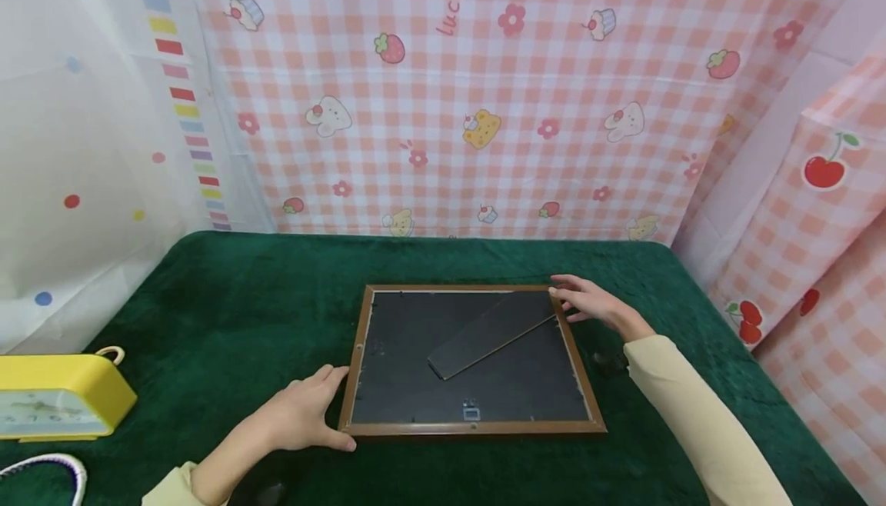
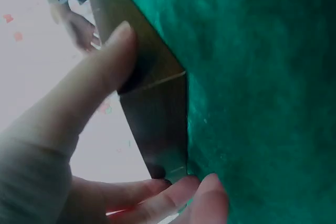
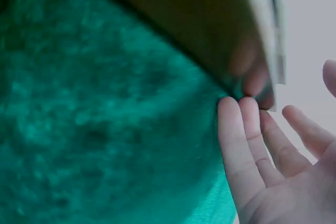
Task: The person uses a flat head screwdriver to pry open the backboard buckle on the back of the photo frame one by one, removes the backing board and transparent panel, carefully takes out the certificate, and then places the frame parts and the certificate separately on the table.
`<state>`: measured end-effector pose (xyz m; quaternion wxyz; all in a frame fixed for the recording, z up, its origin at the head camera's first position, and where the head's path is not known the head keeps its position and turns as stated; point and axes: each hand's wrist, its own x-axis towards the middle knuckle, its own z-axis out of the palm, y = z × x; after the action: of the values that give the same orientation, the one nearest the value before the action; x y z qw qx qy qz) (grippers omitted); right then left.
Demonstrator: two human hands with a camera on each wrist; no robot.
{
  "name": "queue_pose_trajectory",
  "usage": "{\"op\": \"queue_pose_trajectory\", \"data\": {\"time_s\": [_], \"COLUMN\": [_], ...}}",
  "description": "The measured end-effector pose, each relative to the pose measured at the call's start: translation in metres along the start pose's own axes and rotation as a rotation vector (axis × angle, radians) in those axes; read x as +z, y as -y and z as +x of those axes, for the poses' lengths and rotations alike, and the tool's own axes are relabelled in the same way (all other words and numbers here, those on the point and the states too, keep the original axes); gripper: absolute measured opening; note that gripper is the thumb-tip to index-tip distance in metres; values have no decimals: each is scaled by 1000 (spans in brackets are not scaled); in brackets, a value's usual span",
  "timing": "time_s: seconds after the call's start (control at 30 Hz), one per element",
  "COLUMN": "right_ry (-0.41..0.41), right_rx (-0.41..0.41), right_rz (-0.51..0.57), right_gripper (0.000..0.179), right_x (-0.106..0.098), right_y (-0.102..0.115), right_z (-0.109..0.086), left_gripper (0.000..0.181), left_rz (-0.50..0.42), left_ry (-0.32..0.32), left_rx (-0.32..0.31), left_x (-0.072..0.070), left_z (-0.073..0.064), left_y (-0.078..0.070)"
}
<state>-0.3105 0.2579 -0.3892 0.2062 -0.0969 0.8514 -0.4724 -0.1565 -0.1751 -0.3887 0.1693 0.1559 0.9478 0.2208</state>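
Note:
A picture frame (image 1: pixel 401 398) with a brown rim lies face down on the green cloth, its black backing and slanted stand leg (image 1: pixel 494 344) upward. At its near left corner, my left hand (image 1: pixel 301 414) grips the rim, thumb along the near side and fingers against the left side. The left wrist view shows that thumb (image 2: pixel 118 45) and the fingertips (image 2: pixel 184 187) on either side of the corner. My right hand (image 1: pixel 588 300) is at the far right corner. In the right wrist view, its straight fingers (image 3: pixel 236 135) touch the rim's outer side, thumb apart.
A yellow alarm clock (image 1: pixel 104 391) stands at the left, with a white curved cord or handle (image 1: pixel 78 471) in front of it. The green cloth (image 1: pixel 256 298) extends all round the frame. Behind hangs a pink checked curtain (image 1: pixel 443 106).

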Motion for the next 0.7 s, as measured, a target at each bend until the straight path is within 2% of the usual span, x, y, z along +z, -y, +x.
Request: {"op": "queue_pose_trajectory", "data": {"time_s": [0.1,0.2,0.4,0.6,0.7], "right_ry": [-7,5,1,-40,-50], "right_rx": [43,62,87,102,83], "right_rz": [-6,-19,-36,40,75], "right_gripper": [64,66,67,69,73], "right_x": [0,0,0,0,-2], "right_y": [-2,-3,-3,-6,-8], "right_z": [1,2,4,-2,-7], "left_gripper": [97,91,92,90,86], "left_rz": [11,-28,-194,-389,-483], "left_ry": [-25,-27,37,99,97], "left_rx": [14,54,107,116,108], "left_x": [1,1,1,0,-2], "left_z": [1,1,0,3,4], "left_y": [-1,1,9,18,22]}}
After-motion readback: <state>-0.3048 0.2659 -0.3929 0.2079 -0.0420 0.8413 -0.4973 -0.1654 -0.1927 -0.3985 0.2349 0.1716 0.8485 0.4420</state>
